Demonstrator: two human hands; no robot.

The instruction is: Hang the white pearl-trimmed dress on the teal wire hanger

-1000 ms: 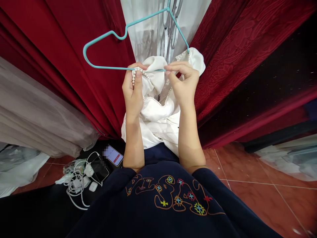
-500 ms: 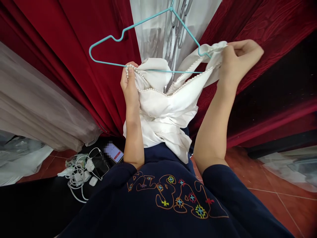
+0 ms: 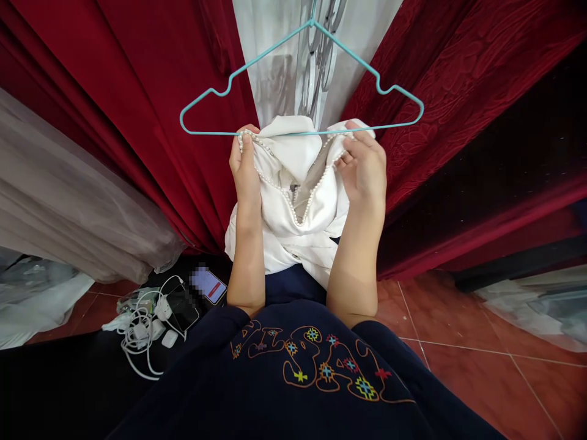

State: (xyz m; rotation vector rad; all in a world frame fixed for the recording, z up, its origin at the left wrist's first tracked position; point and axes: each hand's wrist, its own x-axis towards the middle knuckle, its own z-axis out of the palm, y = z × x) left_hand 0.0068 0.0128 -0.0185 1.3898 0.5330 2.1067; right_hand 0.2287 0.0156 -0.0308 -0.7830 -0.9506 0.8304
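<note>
A white dress (image 3: pixel 279 208) with pearl-like beads along its neckline lies bunched in front of me. My left hand (image 3: pixel 245 162) is closed on its beaded edge at the left, thumb on top, by the bottom bar of the hanger. On the other side my right hand (image 3: pixel 364 162) grips the dress near its beaded edge, fingers curled; part of the cloth is hidden behind it. The light-blue hanger (image 3: pixel 277 46) hangs above, with both its shoulder ends bare. Its bottom bar crosses the top of the dress between my hands.
Red curtains (image 3: pixel 183 122) flank a white drape (image 3: pixel 270 67) behind silver metalwork (image 3: pixel 316 67). At lower left, a phone (image 3: pixel 208 284) and tangled white cables (image 3: pixel 137 336) lie on a black surface (image 3: pixel 59 379). Pale sheer fabric (image 3: pixel 82 189) hangs at left. The floor (image 3: pixel 454 360) is red tile.
My right hand has moved left and down with its side of the dress, off the hanger's right end. The hanger has swung level. My left hand keeps its hold.
</note>
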